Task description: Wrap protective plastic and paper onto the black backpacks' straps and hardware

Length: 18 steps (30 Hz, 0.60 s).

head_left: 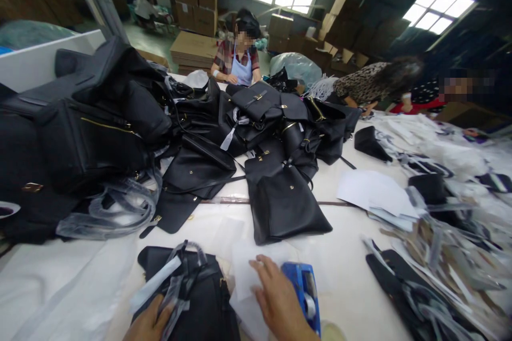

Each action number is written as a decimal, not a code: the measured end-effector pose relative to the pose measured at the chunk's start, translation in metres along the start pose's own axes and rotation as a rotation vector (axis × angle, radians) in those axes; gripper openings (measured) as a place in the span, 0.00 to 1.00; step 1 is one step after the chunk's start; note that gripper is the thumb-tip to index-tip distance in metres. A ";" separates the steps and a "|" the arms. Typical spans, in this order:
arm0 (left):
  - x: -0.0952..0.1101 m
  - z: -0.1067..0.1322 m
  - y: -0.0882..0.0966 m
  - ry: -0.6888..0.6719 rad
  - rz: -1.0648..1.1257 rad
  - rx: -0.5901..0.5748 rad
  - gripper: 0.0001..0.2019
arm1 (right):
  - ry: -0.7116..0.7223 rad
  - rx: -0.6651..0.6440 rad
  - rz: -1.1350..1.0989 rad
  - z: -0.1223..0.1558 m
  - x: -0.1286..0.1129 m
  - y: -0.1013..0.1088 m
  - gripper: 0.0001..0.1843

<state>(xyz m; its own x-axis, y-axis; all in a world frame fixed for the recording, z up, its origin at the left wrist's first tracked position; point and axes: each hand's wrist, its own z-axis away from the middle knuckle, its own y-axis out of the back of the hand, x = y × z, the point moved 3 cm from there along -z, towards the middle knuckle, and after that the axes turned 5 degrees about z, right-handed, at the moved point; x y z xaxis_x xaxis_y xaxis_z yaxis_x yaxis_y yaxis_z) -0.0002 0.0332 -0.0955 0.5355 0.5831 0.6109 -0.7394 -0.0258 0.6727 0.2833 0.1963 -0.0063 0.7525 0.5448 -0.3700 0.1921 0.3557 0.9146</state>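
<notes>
In the head view, my left hand (149, 321) is closed on a strap wrapped in clear plastic (173, 294). The strap lies over a black bag (210, 298) at the bottom of the table, with a pale strip (158, 279) on top. My right hand (276, 295) has its fingers apart over thin white sheets (243, 265) beside that bag; whether it touches them I cannot tell. Just right of this hand stands a blue tape dispenser (301, 282). Ahead lies another black bag (286, 205), its flap spread out.
Black bags (256, 112) are heaped across the table's far side, with a larger pile (88, 133) at left. White sheets (376, 197), loose straps (440, 256) and plastic wrap cover the right. A person in an apron (242, 66) works opposite; others bend at the far right.
</notes>
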 end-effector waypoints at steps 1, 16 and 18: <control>0.004 0.001 0.001 -0.004 0.011 0.005 0.20 | 0.024 -0.107 0.044 0.009 -0.006 -0.024 0.37; 0.014 0.009 0.019 0.044 0.302 -0.042 0.20 | -0.118 -0.061 0.410 0.018 0.046 -0.086 0.32; 0.017 0.010 0.027 0.032 0.346 -0.048 0.18 | -0.083 -0.115 0.366 0.021 0.050 -0.092 0.33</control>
<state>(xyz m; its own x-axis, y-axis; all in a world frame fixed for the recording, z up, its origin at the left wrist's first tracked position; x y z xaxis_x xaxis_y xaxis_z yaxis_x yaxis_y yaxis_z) -0.0070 0.0343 -0.0625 0.2372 0.5713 0.7857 -0.8939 -0.1884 0.4068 0.3161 0.1749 -0.1057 0.8074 0.5900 -0.0044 -0.1667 0.2352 0.9576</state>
